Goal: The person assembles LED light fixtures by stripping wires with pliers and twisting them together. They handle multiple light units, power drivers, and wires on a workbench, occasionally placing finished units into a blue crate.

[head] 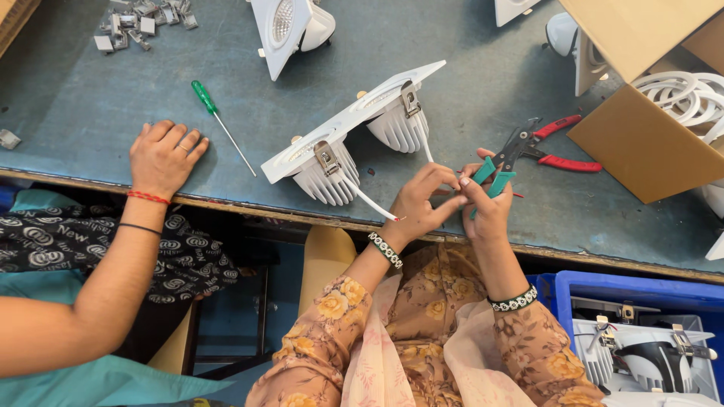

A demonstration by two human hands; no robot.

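We had our left hand (422,202) pinched shut on the end of a white wire (369,200) that ran from the twin white downlight fitting (353,136), and our right hand (486,207) was closed in a firm grip on the teal-handled pliers (498,167), whose dark jaws pointed away from us; we could not tell whether the jaws themselves were open. Both hands met just in front of the fitting, over the near edge of the worktop (317,75), and the fitting lay face down on its two ribbed heat sinks, tilted diagonally. Just to the right of the fitting lay red-handled cutters (562,147), and beyond them stood an open cardboard box (641,147) with white coiled parts inside. To the left of the fitting lay a green-handled screwdriver (219,120), and near it another person's hand (162,154) rested flat on the worktop. Behind the fitting stood a single square white lamp (290,30), and far to its left sat a heap of small metal clips (143,26).
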